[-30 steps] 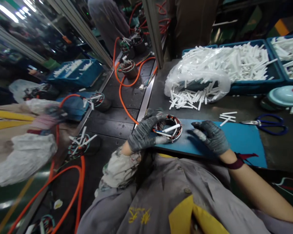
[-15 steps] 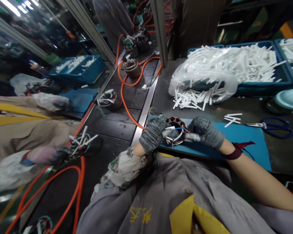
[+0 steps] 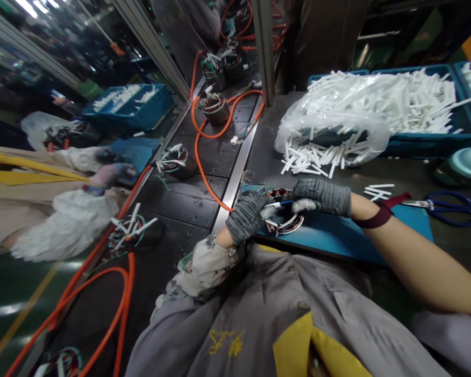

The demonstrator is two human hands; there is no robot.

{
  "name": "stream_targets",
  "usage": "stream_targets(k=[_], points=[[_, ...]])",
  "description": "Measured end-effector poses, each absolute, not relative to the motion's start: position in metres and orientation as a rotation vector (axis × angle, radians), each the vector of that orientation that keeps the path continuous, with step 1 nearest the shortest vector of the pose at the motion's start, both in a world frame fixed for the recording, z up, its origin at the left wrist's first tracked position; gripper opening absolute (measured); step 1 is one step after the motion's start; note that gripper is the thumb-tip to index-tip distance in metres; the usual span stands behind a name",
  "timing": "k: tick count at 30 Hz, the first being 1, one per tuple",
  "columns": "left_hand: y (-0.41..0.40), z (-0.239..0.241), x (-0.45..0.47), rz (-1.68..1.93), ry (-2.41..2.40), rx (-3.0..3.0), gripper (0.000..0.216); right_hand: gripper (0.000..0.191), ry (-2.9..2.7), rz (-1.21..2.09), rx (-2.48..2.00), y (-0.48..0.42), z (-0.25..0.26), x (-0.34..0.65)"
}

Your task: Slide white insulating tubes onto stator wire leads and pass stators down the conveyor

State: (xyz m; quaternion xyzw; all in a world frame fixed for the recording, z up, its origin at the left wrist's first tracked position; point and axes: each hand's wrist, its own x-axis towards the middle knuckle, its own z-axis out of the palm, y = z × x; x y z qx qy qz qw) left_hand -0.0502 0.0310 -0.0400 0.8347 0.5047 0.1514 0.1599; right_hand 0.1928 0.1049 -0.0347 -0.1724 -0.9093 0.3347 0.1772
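A wound motor stator (image 3: 283, 221) with copper coils and coloured leads lies on a blue mat (image 3: 337, 235) at the bench's near edge. My left hand (image 3: 248, 215), in a grey knit glove, grips the stator's left rim with curled fingers. My right hand (image 3: 322, 197), also gloved, reaches across the top of the stator, fingers pinched on a white sleeve tube (image 3: 277, 205) and a thin blue wire over the bore. My grey work jacket fills the bottom of the view.
A clear bag of white tubes (image 3: 329, 131) spills onto the bench beside blue bins (image 3: 435, 139). Blue scissors (image 3: 443, 207) lie right. A conveyor (image 3: 196, 183) carries stators with orange cable (image 3: 204, 167). A co-worker's gloved hands (image 3: 110, 167) work at left.
My right hand moved from the mat onto the stator and now reaches over its top, pinching the tube and wire. My left hand kept its grip. The co-worker's hands shifted.
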Motion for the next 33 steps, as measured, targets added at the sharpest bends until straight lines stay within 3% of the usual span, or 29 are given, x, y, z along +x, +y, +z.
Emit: stream_targets(k=[7,14,27,33], points=[[0.03,-0.037,-0.052,0.34,1.356,2.488,0.036,0.065,-2.7,0.797,-0.61,0.099,-0.037,0.18],[0.03,-0.033,-0.055,0.195,1.338,2.57,0.037,0.063,-2.782,0.333,-0.715,0.084,-0.049,0.176],[0.03,-0.008,-0.008,-0.277,1.47,2.671,0.034,0.052,-2.523,0.656,-0.707,0.094,-0.048,0.206],[0.039,-0.001,0.019,-0.213,1.454,2.684,0.041,0.051,-2.323,0.942,-0.922,0.093,-0.061,0.227]])
